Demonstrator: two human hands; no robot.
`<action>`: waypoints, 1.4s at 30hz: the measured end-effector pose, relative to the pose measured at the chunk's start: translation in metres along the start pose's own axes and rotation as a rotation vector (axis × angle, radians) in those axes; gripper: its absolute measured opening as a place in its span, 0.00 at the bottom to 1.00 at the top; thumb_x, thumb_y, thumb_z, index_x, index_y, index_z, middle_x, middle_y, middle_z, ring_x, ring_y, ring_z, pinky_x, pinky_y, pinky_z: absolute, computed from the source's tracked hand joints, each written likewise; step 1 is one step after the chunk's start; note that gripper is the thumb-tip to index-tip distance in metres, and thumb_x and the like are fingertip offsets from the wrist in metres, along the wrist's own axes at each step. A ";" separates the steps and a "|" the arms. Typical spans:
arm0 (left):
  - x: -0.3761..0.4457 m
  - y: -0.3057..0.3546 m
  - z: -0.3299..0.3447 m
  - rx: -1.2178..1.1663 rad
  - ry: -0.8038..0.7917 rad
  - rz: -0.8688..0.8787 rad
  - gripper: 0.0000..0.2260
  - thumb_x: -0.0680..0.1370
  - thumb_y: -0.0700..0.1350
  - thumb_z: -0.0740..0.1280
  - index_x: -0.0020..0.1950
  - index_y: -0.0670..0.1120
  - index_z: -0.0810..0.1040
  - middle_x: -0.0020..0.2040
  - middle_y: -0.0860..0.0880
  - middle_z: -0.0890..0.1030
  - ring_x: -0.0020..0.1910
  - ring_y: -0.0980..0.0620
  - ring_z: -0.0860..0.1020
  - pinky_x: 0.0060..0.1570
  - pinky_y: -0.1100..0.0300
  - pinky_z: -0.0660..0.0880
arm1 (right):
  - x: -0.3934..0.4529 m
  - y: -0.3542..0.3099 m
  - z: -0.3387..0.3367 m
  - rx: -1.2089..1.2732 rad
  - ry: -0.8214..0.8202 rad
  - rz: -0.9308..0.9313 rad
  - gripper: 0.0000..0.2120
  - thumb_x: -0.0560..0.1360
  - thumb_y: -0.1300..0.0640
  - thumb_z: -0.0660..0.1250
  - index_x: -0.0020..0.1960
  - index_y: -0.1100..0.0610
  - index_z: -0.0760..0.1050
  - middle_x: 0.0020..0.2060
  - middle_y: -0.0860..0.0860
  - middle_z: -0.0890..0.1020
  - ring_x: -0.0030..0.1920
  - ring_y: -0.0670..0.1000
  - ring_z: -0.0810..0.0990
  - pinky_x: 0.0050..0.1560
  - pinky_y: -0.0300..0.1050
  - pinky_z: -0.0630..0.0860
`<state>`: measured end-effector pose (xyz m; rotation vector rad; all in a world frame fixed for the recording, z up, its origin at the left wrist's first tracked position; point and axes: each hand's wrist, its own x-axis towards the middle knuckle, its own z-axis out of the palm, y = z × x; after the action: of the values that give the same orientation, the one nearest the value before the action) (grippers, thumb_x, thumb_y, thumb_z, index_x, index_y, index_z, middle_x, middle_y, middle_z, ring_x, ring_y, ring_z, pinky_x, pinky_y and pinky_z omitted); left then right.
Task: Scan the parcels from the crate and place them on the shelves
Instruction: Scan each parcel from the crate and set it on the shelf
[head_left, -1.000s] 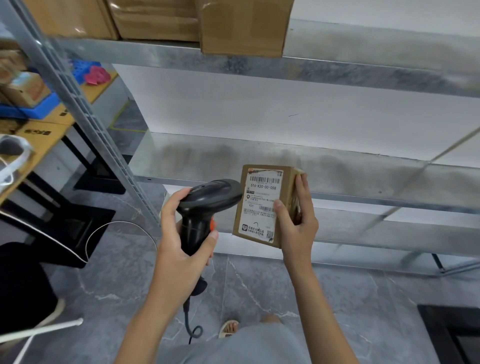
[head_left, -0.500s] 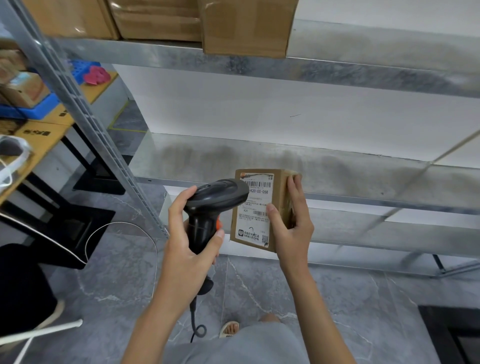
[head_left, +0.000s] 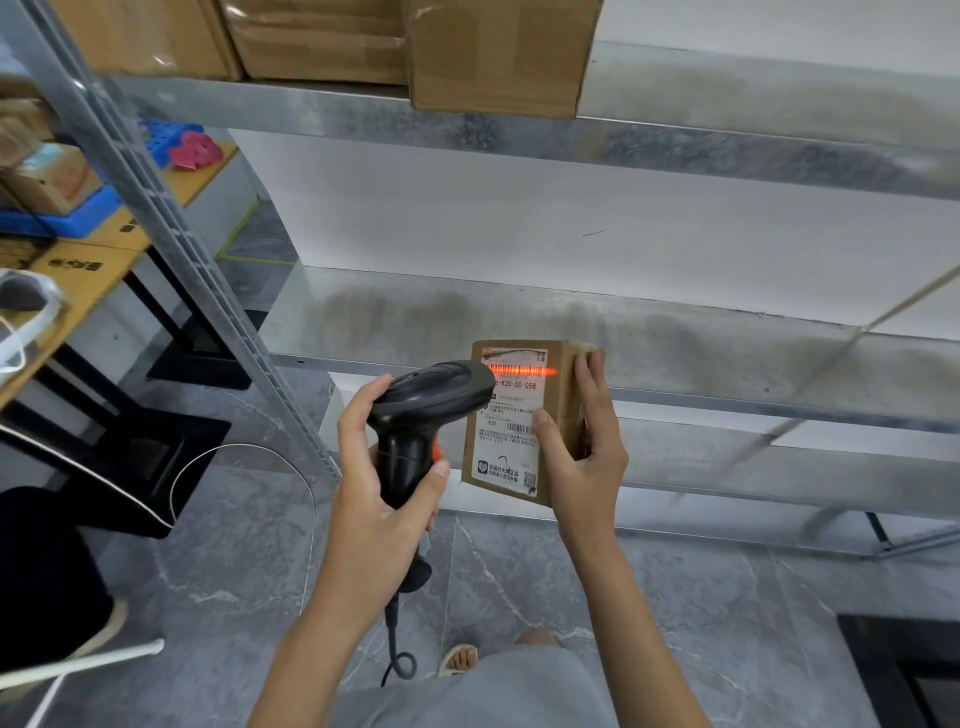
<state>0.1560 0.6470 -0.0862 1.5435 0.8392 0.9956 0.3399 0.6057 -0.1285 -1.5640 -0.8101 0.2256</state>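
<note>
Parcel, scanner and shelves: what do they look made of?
Parcel: brown cardboard, matte, with a white paper label. Scanner: black plastic by its look, slight sheen, orange trigger. Shelves: probably galvanized steel, grey and mottled with dull reflections.

The small brown cardboard parcel (head_left: 524, 421) sits before the grey metal shelf (head_left: 675, 353), the black handheld scanner (head_left: 426, 410) just left of it, larger brown cardboard boxes (head_left: 498, 52) above it, the wooden surface (head_left: 78, 260) far left of it.
</note>
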 end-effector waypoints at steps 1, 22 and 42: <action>0.000 0.000 0.000 0.002 -0.001 0.001 0.39 0.79 0.32 0.70 0.70 0.74 0.62 0.47 0.51 0.82 0.35 0.52 0.79 0.36 0.60 0.79 | 0.000 0.000 0.000 0.002 -0.001 0.001 0.32 0.74 0.44 0.65 0.77 0.48 0.65 0.76 0.37 0.62 0.75 0.40 0.63 0.70 0.61 0.72; -0.007 0.005 -0.006 0.047 0.004 0.016 0.40 0.78 0.33 0.70 0.72 0.73 0.61 0.46 0.52 0.82 0.36 0.51 0.80 0.36 0.59 0.79 | 0.003 0.000 -0.007 0.051 0.031 0.037 0.34 0.72 0.44 0.66 0.77 0.49 0.66 0.76 0.35 0.63 0.74 0.40 0.65 0.69 0.60 0.73; 0.040 0.021 0.110 0.063 -0.264 0.072 0.41 0.79 0.33 0.70 0.66 0.80 0.62 0.48 0.55 0.83 0.36 0.53 0.80 0.38 0.62 0.79 | 0.019 0.022 -0.122 0.103 0.348 0.137 0.31 0.75 0.53 0.70 0.77 0.48 0.67 0.77 0.38 0.64 0.76 0.39 0.63 0.72 0.58 0.70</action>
<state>0.2729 0.6357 -0.0687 1.7249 0.6381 0.7994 0.4327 0.5217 -0.1203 -1.5076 -0.4145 0.0877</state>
